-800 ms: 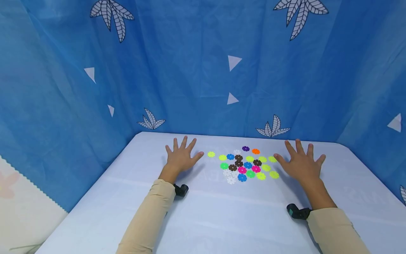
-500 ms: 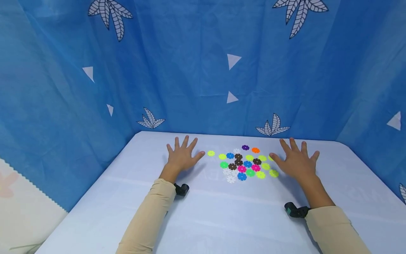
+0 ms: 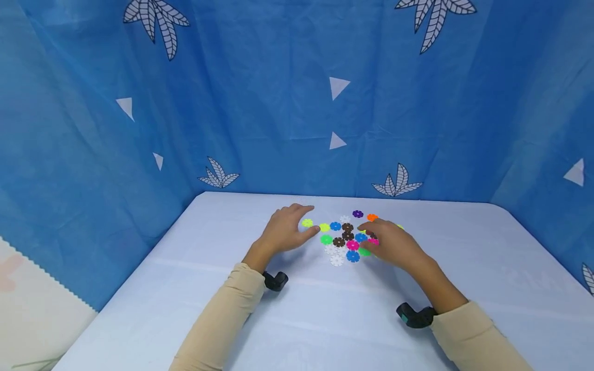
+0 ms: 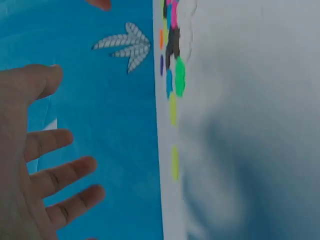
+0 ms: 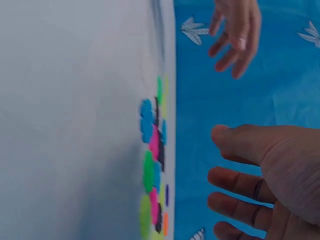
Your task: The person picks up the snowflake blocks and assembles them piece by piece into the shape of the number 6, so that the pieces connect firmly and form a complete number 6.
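Note:
Flat flower-shaped plastic discs lie in a loose cluster on the white table, among them a purple disc point(image 3: 358, 214), a blue disc point(image 3: 352, 256), a green disc point(image 3: 326, 239) and several brown, white, pink and yellow ones. My left hand point(image 3: 287, 229) hovers at the cluster's left side, near a yellow disc point(image 3: 308, 223), thumb and fingers apart. Over the right part of the cluster hangs my right hand point(image 3: 394, 245), its fingers loosely bent and hiding some discs. Both wrist views show the hands holding nothing, with gaps between their fingers.
The white table point(image 3: 301, 319) stretches toward me, its back edge against a blue curtain point(image 3: 278, 103) printed with leaves and triangles. Black wrist cameras, such as the right camera point(image 3: 415, 315), stick out inward from each wrist. A pale patterned cloth point(image 3: 37, 309) hangs at left.
Both hands have come inward from beside the discs, the right one farther, now over the cluster. Their spread fingers have turned and relaxed into a loose bend. The discs look unmoved.

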Demonstrator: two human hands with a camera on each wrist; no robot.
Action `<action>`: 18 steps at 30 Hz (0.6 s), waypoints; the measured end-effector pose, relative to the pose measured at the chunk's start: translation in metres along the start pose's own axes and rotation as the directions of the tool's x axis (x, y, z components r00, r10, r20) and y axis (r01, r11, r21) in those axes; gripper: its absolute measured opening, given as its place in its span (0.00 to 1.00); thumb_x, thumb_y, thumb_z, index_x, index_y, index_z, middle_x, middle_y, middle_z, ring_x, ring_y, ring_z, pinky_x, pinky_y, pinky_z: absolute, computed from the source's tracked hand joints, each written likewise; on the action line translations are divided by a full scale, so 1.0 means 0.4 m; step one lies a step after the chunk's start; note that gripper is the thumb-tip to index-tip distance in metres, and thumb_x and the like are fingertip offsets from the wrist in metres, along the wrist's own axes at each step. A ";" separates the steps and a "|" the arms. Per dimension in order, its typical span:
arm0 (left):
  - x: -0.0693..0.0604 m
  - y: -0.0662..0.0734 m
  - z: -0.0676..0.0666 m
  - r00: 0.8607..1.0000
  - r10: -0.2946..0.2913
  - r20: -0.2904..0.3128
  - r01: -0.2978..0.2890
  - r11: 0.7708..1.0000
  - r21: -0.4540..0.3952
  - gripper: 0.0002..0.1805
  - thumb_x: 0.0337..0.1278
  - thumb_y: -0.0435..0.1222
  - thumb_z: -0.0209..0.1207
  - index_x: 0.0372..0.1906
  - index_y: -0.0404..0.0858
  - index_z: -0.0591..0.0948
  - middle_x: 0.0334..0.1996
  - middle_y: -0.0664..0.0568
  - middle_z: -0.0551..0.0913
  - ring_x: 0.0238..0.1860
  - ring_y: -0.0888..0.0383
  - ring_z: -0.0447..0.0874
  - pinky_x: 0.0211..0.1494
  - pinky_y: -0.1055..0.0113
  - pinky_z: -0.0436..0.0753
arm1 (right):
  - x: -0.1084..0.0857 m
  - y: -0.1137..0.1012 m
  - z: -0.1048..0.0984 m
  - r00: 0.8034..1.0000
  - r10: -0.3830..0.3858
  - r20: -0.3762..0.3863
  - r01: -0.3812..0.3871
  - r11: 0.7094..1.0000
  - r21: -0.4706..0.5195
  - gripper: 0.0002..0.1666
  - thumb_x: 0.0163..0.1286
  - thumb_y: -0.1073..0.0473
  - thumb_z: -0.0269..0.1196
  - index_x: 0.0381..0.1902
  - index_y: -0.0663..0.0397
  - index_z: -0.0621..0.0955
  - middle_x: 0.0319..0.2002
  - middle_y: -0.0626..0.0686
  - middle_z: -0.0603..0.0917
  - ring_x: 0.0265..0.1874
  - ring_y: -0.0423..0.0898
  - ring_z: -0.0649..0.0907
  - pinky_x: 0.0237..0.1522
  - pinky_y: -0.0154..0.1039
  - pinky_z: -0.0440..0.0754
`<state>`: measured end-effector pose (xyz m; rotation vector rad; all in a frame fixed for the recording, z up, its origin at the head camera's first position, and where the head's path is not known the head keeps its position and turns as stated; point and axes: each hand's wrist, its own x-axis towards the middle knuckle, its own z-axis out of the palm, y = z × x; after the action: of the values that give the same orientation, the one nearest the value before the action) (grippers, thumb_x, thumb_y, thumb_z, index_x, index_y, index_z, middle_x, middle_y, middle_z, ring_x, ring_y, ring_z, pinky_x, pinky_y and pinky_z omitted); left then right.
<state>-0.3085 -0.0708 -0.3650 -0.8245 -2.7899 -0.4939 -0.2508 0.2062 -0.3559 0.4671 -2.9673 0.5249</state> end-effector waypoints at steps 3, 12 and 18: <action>-0.002 0.033 0.015 0.994 0.078 0.071 -0.071 0.993 -0.093 0.29 0.67 0.55 0.60 0.65 0.43 0.79 0.55 0.50 0.81 0.53 0.54 0.79 0.55 0.53 0.78 | 0.005 -0.011 0.028 0.999 -0.025 0.031 0.024 1.000 0.004 0.26 0.61 0.58 0.75 0.57 0.54 0.84 0.49 0.57 0.85 0.52 0.57 0.82 0.43 0.52 0.86; -0.003 0.082 0.065 0.946 0.175 0.273 -0.107 0.963 -0.248 0.14 0.63 0.45 0.67 0.49 0.42 0.86 0.36 0.60 0.82 0.36 0.64 0.77 0.39 0.69 0.78 | 0.006 -0.009 0.072 0.993 -0.064 0.098 0.066 0.998 -0.015 0.23 0.63 0.56 0.75 0.56 0.51 0.86 0.51 0.55 0.84 0.54 0.57 0.81 0.49 0.58 0.82; -0.006 0.083 0.088 0.938 0.163 0.305 -0.097 0.971 -0.218 0.14 0.62 0.43 0.69 0.50 0.43 0.86 0.34 0.61 0.79 0.36 0.63 0.75 0.41 0.70 0.76 | 0.002 -0.009 0.078 0.991 -0.072 0.115 0.075 0.997 -0.022 0.21 0.63 0.56 0.74 0.55 0.49 0.87 0.46 0.52 0.83 0.48 0.52 0.81 0.47 0.52 0.84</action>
<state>-0.2910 -0.0330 -0.3895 -1.2277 -2.9808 -0.6814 -0.2516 0.1921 -0.3838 0.6219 -3.0459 0.4663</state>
